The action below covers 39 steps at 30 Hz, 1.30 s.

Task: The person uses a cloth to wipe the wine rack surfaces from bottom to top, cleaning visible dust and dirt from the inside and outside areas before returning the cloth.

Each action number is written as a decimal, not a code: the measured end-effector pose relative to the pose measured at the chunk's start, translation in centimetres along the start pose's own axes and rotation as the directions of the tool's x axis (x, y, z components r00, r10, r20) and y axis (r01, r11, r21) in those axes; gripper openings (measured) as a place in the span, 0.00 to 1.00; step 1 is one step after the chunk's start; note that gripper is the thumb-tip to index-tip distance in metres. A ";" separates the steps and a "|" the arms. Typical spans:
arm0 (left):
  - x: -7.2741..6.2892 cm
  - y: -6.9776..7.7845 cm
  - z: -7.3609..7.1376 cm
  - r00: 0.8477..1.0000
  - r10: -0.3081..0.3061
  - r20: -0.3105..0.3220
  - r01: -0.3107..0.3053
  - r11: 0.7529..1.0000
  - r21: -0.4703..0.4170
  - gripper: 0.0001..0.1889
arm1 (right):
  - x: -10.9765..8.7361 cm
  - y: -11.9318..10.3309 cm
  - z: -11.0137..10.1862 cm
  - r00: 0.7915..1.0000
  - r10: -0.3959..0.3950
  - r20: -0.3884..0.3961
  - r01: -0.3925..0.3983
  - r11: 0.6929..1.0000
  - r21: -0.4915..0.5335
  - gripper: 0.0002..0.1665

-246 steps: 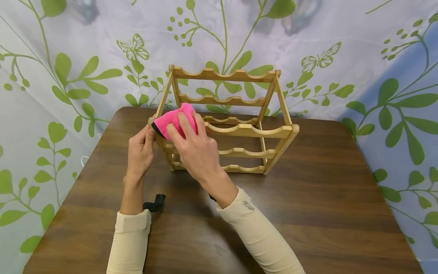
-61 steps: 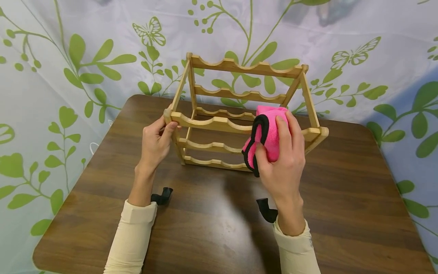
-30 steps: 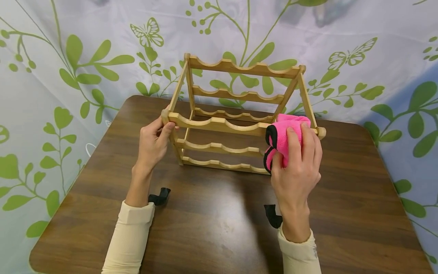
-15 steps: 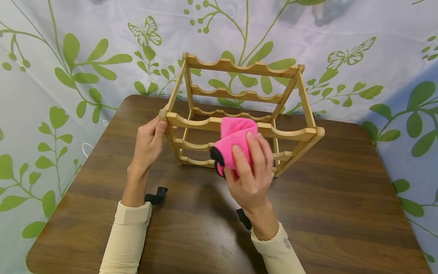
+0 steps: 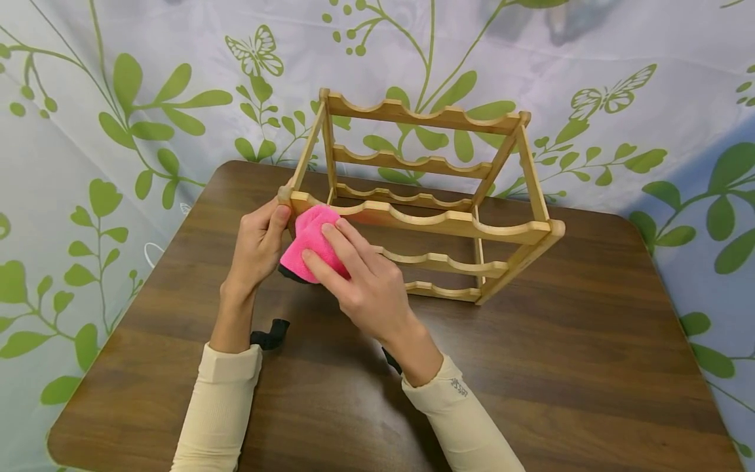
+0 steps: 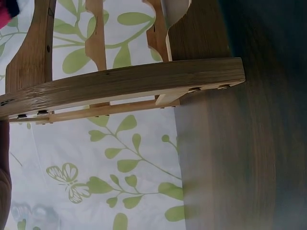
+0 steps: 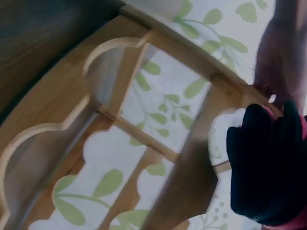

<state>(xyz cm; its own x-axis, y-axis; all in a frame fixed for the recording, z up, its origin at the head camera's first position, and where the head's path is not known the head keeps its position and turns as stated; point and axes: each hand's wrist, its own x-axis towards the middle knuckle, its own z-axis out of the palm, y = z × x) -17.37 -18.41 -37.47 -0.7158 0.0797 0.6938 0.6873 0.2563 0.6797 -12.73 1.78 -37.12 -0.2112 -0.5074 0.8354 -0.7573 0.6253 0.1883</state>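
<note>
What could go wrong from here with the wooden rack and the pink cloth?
The wooden rack might shift or tip, since the left grip holds it at one top front corner. The pink cloth, in the right grip, could snag on that corner or bump the left grip beside it.

Two hands show in the head view, a left hand [image 5: 253, 246] left of centre and a right hand [image 5: 371, 288] nearer the middle, with two sleeves [image 5: 215, 400] along the lower edge. There is one cloth [image 5: 315, 242], one rack [image 5: 539, 234] and one table [image 5: 566, 341]. Six wavy rails [image 5: 466, 224] cross the frame's centre, three in front and three behind; the top back rail [image 5: 389, 111] has three dips. Two whole butterflies [image 5: 255, 51] mark one curtain [image 5: 377, 39], upper left and upper right. Two black pieces [image 5: 271, 335] lie lower centre.
</note>
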 end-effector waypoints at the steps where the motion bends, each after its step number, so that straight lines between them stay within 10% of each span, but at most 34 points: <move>1: 0.0 0.1 0.0 1.000 0.005 -0.004 -0.005 1.000 0.010 0.26 | -0.1 0.1 0.2 1.000 0.015 0.001 -0.015 1.000 -0.011 0.13; 39: -0.3 -1.0 0.0 0.998 -0.055 -0.004 0.055 0.998 -0.012 0.27 | -4.1 2.1 -3.0 0.956 0.280 -0.093 -0.277 0.960 0.036 0.17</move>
<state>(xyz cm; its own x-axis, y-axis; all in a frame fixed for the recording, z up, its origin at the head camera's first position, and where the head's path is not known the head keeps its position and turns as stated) -17.81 -18.67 -38.36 -0.7522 0.0613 0.6561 0.6482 0.2483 0.7199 -11.61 7.00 -38.55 -0.3558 -0.2547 0.8992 -0.6906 0.7199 -0.0694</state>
